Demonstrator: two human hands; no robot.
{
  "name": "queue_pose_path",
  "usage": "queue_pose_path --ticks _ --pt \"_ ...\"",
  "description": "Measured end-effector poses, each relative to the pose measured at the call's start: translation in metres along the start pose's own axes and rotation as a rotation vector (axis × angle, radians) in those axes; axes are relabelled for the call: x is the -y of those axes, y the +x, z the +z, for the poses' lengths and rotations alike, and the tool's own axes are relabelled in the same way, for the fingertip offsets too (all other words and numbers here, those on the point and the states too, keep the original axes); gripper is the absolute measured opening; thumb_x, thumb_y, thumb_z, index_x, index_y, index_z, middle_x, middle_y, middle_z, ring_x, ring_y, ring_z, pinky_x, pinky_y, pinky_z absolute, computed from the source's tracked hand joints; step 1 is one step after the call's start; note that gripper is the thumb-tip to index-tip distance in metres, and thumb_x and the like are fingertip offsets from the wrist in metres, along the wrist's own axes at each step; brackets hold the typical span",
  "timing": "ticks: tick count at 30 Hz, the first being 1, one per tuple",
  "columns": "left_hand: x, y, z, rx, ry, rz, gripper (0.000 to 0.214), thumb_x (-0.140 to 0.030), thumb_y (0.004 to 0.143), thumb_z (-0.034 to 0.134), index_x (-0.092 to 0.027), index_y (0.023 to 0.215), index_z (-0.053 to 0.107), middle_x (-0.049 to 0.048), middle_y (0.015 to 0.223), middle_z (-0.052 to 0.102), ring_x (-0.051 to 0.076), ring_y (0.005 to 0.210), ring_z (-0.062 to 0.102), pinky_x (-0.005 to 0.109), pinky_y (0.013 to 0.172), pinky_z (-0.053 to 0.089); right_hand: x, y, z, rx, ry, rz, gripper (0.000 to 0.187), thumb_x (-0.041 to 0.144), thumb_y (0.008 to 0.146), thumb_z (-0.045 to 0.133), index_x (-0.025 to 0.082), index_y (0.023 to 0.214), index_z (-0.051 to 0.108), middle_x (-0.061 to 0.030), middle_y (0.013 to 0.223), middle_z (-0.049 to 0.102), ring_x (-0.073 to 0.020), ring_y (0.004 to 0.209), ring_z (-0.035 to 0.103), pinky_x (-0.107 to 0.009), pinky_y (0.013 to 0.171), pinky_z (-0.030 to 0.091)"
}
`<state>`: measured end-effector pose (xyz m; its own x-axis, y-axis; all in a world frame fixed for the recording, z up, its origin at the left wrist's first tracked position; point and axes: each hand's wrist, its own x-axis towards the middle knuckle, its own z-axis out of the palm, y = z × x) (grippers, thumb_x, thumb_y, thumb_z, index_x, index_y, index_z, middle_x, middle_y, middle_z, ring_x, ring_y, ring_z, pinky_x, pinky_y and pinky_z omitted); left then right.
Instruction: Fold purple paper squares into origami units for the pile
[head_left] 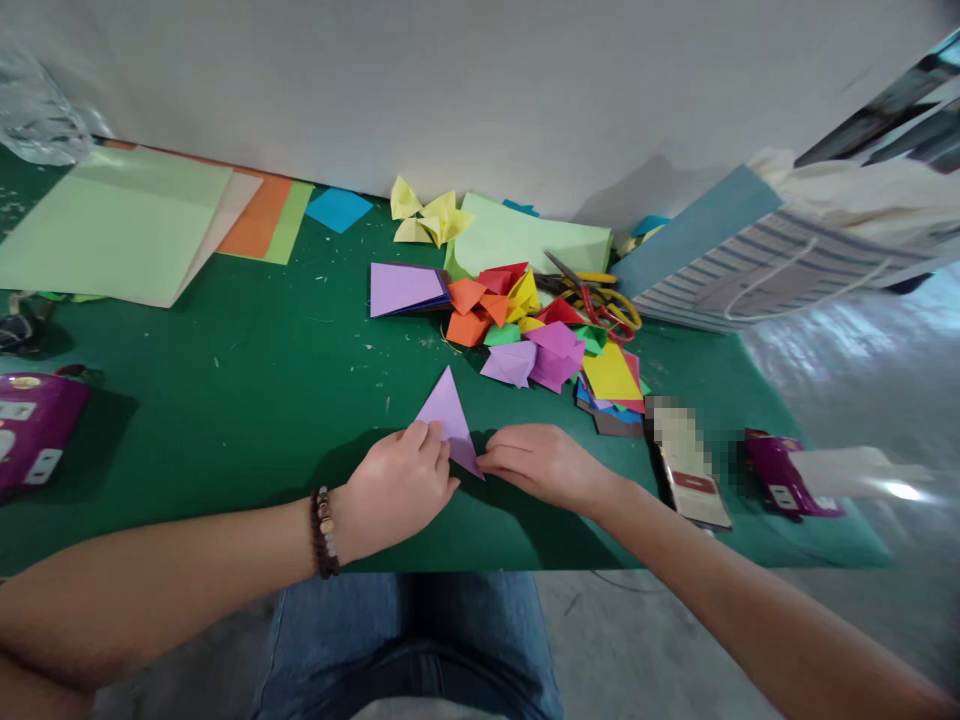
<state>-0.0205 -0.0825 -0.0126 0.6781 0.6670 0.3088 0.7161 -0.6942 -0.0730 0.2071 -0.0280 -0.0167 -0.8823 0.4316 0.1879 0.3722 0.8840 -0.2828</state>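
A lilac paper triangle (448, 412) lies on the green table (247, 390) near its front edge, one tip pointing away from me. My left hand (397, 485), with a bead bracelet at the wrist, pinches the triangle's lower left side with curled fingers. My right hand (541, 464) presses its fingertips on the triangle's lower right corner, fingers held together.
A heap of folded coloured papers (525, 325) lies behind the triangle, with yellow-handled scissors (600, 300) and a purple square stack (405, 288). Large paper sheets (127, 220) lie far left, a striped bag (765, 265) at right, purple packets (34, 425) at both sides.
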Motion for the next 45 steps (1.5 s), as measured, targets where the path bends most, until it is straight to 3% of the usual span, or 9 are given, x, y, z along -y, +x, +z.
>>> queue_pose_path --ticks 12,19,28,32,35,37,40,45 --pt "0.001 0.0 0.001 0.055 -0.031 -0.016 0.026 -0.031 0.093 0.05 -0.01 0.092 0.066 0.0124 0.094 0.066 0.023 0.086 0.056 0.034 0.07 0.041 0.015 -0.014 -0.005 0.037 -0.184 -0.086 0.021 0.02 0.096 0.047 0.019 0.088 0.066 -0.0009 0.071 0.066 -0.0126 0.065 0.058 -0.025 0.06 0.044" --pt "0.0 -0.002 0.002 0.01 -0.017 0.001 0.027 -0.03 0.092 0.05 -0.009 0.09 0.067 0.0125 0.094 0.067 0.023 0.087 0.056 0.033 0.071 0.041 0.012 -0.011 0.002 -0.157 -0.132 0.073 0.018 0.02 0.095 0.05 0.021 0.086 0.066 -0.0014 0.078 0.068 -0.0105 0.069 0.062 -0.023 0.06 0.045" --pt "0.003 0.0 -0.001 0.03 -0.042 -0.012 0.024 -0.028 0.093 0.049 -0.011 0.089 0.065 0.0105 0.091 0.066 0.022 0.083 0.055 0.034 0.068 0.04 0.02 -0.018 0.011 -0.098 -0.073 0.047 0.018 0.021 0.094 0.051 0.02 0.084 0.065 -0.0013 0.076 0.069 -0.0108 0.065 0.062 -0.022 0.058 0.046" --pt "0.006 0.0 -0.001 0.063 -0.111 -0.03 0.024 -0.029 0.094 0.046 -0.013 0.09 0.064 0.0084 0.088 0.064 0.023 0.084 0.055 0.034 0.069 0.041 0.026 -0.016 0.009 -0.129 -0.005 0.256 0.01 0.028 0.091 0.056 0.021 0.094 0.064 -0.0028 0.086 0.07 -0.014 0.076 0.065 -0.025 0.064 0.051" --pt "0.01 0.001 0.0 0.083 -0.178 -0.062 0.024 -0.032 0.094 0.047 -0.015 0.096 0.063 0.0084 0.096 0.064 0.024 0.091 0.054 0.036 0.075 0.044 0.031 -0.009 0.013 -0.166 -0.08 0.396 0.036 0.038 0.084 0.065 0.018 0.113 0.059 -0.0097 0.103 0.068 -0.0223 0.092 0.065 -0.034 0.076 0.055" --pt "0.013 0.001 0.0 0.088 -0.219 -0.07 0.023 -0.031 0.093 0.048 -0.015 0.1 0.062 0.0082 0.101 0.064 0.024 0.092 0.054 0.038 0.077 0.045 0.033 -0.003 0.016 -0.161 -0.166 0.369 0.044 0.039 0.084 0.065 0.016 0.119 0.057 -0.0121 0.108 0.067 -0.0255 0.097 0.064 -0.039 0.08 0.055" --pt "0.015 0.002 0.0 0.054 -0.287 -0.06 0.023 -0.029 0.093 0.048 -0.016 0.107 0.061 0.007 0.106 0.064 0.022 0.094 0.054 0.038 0.08 0.046 0.032 0.001 0.018 -0.185 -0.242 0.278 0.034 0.03 0.089 0.059 0.014 0.119 0.057 -0.0109 0.104 0.07 -0.0226 0.089 0.065 -0.036 0.078 0.054" --pt "0.017 0.001 0.0 -0.135 -0.377 0.007 0.019 -0.025 0.093 0.048 -0.018 0.104 0.062 0.0059 0.109 0.063 0.021 0.104 0.053 0.036 0.091 0.045 0.025 0.0 0.016 -0.222 -0.314 0.196 0.03 0.018 0.091 0.053 0.015 0.12 0.058 -0.0069 0.088 0.072 -0.0175 0.07 0.064 -0.031 0.064 0.051"
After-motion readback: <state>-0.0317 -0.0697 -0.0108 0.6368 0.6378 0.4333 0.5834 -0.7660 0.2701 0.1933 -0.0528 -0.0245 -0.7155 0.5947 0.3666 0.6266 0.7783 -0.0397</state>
